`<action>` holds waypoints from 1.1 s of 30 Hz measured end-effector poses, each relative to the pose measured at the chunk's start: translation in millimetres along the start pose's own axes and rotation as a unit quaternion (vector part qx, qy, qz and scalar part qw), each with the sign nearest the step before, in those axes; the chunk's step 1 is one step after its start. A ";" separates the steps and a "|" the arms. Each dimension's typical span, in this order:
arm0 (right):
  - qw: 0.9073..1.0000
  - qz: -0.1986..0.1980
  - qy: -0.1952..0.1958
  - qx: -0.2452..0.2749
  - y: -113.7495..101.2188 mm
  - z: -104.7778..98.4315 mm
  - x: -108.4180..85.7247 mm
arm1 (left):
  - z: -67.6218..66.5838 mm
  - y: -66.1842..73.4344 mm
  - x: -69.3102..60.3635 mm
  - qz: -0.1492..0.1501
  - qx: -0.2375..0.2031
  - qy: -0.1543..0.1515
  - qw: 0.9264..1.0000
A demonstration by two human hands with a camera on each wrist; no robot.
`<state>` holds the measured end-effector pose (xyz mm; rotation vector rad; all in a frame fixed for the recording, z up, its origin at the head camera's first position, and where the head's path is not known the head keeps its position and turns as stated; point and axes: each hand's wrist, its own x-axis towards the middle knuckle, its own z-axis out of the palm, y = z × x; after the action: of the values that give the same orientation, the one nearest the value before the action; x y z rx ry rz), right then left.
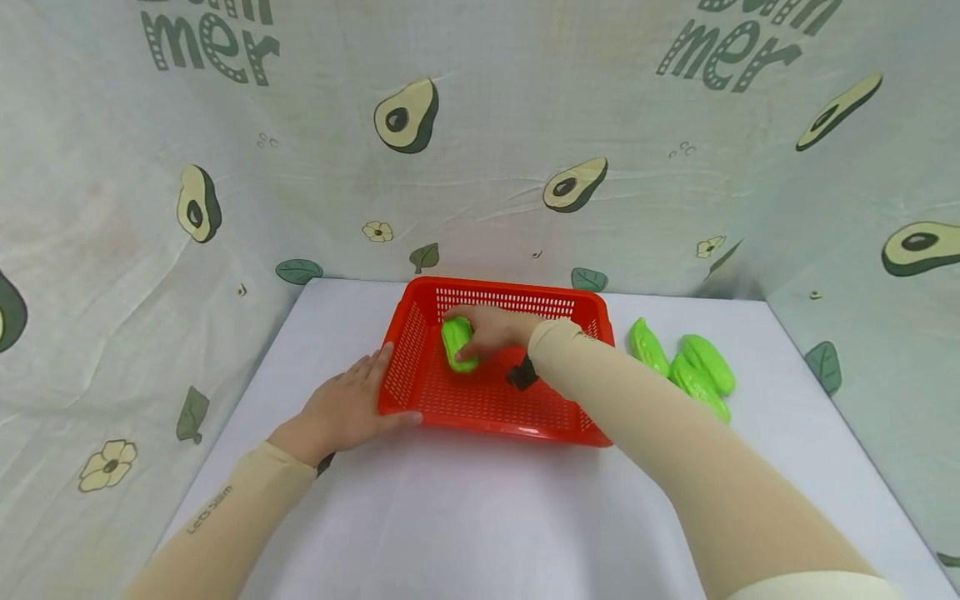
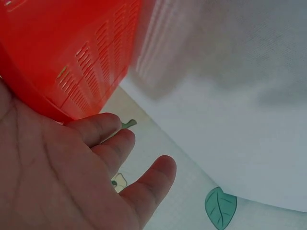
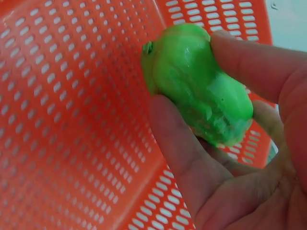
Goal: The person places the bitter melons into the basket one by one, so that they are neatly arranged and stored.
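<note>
A red plastic basket [image 1: 487, 429] with slotted walls stands on the white table. Inside it, towards the left end, my right hand [image 1: 498, 327] grips a green bell pepper [image 1: 456, 340]. The right wrist view shows the pepper [image 3: 192, 76] as lobed and glossy, with a small dark stem stub, between thumb and fingers. My left hand [image 1: 348, 408] touches the basket's front left corner, fingers along the left side and thumb by the front rim. Three of its fingers [image 2: 151, 187] stretch out relaxed in the left wrist view. Whether the pepper touches the basket floor, I cannot tell.
Several green, vegetable-shaped pieces [image 1: 705, 364] lie right of the basket, partly behind my right forearm; some are bumpy, one smoother. A pale cloth [image 1: 480, 217] printed with avocados and leaves hangs behind and beside the table [image 1: 450, 517].
</note>
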<state>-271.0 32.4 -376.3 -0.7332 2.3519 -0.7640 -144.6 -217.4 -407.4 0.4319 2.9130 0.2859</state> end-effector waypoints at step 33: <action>0.994 0.044 -0.015 0.098 1.7 19.6 20.5 | -4.1 2.0 -2.8 -0.011 -0.025 0.001 1.000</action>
<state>-273.3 13.8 -397.6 -0.5505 2.2283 -0.9229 -142.4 -217.0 -402.6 0.3921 2.9042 0.3542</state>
